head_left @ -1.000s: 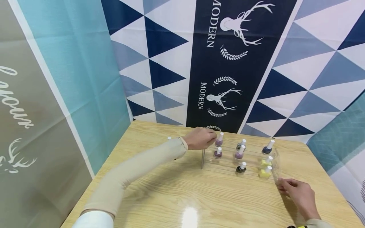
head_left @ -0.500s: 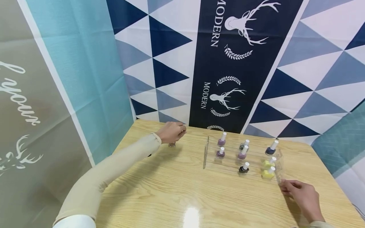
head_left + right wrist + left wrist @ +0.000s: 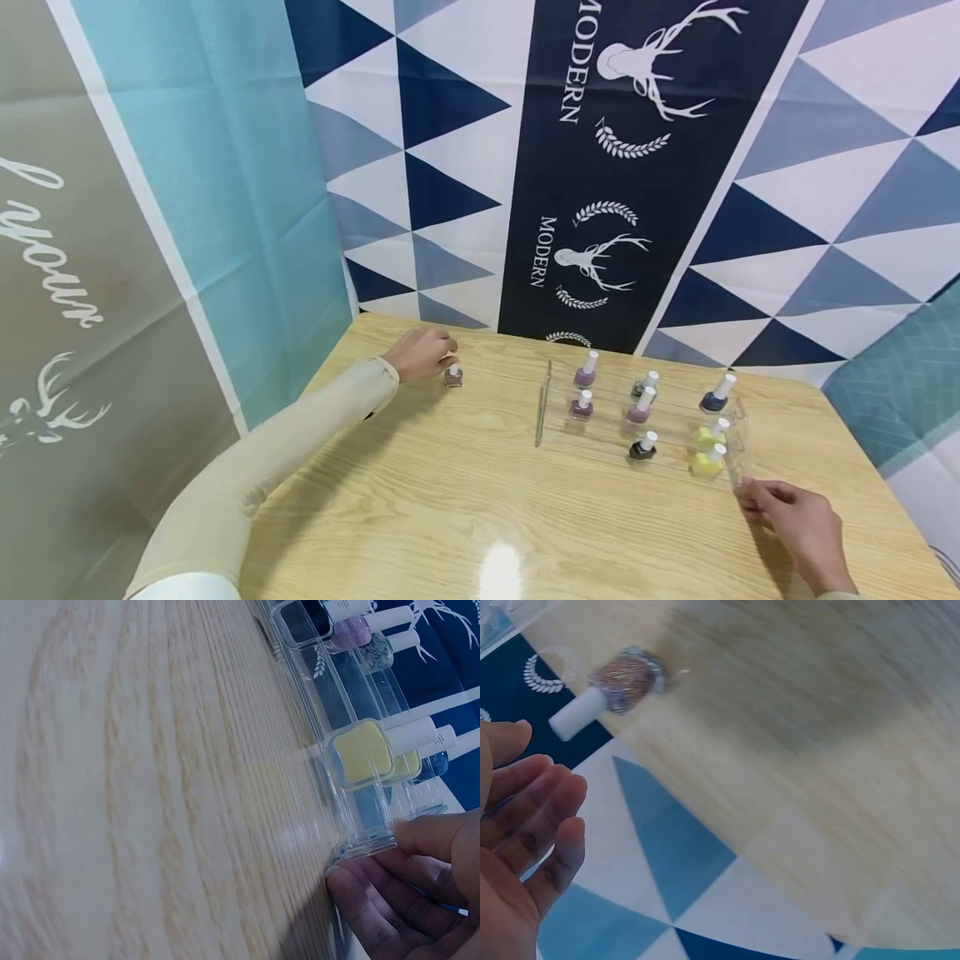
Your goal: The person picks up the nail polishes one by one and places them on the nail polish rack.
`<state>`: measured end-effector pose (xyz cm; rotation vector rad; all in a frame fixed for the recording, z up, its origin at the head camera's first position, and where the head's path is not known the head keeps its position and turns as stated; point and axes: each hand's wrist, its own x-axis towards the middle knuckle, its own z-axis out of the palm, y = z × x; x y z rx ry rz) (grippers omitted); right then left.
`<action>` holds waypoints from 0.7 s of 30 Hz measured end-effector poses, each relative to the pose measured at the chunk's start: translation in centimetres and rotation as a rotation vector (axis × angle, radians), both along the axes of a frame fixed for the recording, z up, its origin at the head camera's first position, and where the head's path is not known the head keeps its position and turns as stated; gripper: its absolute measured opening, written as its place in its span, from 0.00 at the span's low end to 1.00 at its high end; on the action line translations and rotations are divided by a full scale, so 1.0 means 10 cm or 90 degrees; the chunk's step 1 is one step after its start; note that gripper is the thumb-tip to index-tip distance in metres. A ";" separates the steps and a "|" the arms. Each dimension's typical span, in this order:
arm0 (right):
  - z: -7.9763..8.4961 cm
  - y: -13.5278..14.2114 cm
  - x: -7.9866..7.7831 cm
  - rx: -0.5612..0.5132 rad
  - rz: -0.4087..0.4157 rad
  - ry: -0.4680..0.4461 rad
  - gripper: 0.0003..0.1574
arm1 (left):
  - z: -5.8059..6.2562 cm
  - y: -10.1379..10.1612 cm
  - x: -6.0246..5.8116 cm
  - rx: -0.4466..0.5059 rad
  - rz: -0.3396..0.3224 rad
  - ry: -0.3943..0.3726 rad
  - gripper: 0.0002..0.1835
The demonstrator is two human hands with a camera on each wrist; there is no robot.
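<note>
My left hand [image 3: 424, 353] is at the far left of the table, its fingers loosely bent and holding nothing. Close to its fingertips a small nail polish bottle [image 3: 453, 377] stands on the table; in the left wrist view this bottle [image 3: 627, 680] has a glittery brown body and a white cap, with a gap between it and the hand [image 3: 532, 825]. A clear acrylic tiered rack [image 3: 600, 454] holds several white-capped nail polish bottles. With thumb and fingers my right hand [image 3: 804, 523] pinches the rack's near right corner, as the right wrist view of the hand [image 3: 420, 892] confirms.
On the rack are purple bottles [image 3: 584, 377], a black one [image 3: 642, 450], yellow ones [image 3: 707, 463], a dark blue one [image 3: 713, 402] and a glittery one [image 3: 641, 390]. Patterned curtains [image 3: 450, 167] border the wooden table [image 3: 420, 500] at the back and left.
My left hand has moved left, away from the purple bottle at the rack's back left, to beside the brown bottle. My right hand keeps its hold on the rack's corner.
</note>
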<state>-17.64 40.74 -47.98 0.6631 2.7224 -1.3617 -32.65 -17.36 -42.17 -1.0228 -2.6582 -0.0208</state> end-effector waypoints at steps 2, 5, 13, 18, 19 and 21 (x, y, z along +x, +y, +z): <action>0.00 0.00 0.00 0.008 0.003 -0.001 0.40 | -0.06 -0.04 -0.01 -0.008 0.007 -0.005 0.08; 0.00 -0.01 0.01 0.016 0.010 0.001 0.40 | -0.14 -0.07 -0.03 -0.007 0.010 -0.009 0.08; 0.03 -0.02 0.01 0.024 0.016 0.003 0.42 | -0.23 -0.08 -0.10 0.009 -0.006 -0.020 0.07; 0.03 -0.02 0.00 0.026 0.011 0.001 0.42 | -0.22 -0.05 -0.12 0.028 -0.012 -0.027 0.08; 0.03 -0.02 -0.01 0.027 0.010 0.000 0.42 | -0.22 -0.04 -0.12 0.031 -0.012 -0.030 0.08; 0.03 -0.02 -0.01 0.025 0.004 -0.004 0.41 | -0.21 -0.02 -0.13 0.031 -0.014 -0.037 0.09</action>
